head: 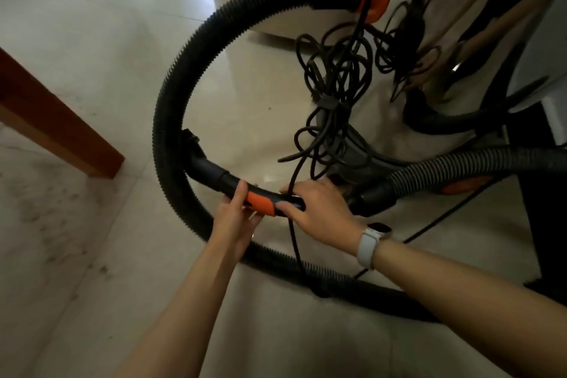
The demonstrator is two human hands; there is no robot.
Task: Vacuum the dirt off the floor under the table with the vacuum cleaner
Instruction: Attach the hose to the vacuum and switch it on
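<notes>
I see both hands on the vacuum handle (245, 190) at centre frame: my left hand (237, 218) grasps it beside the orange band, my right hand (319, 209) wraps its rear end. The hose (171, 95) loops toward twelve o'clock. Dirt (46, 212) lies at nine o'clock near the table leg (61, 129); the tangled cord (334, 95) possibly crosses my right fingers.

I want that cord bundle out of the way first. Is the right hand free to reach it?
Probably not yet: the right hand grips the handle beside the left hand. Once released, the way looks open; the cord bundle hangs just beyond it.
</notes>
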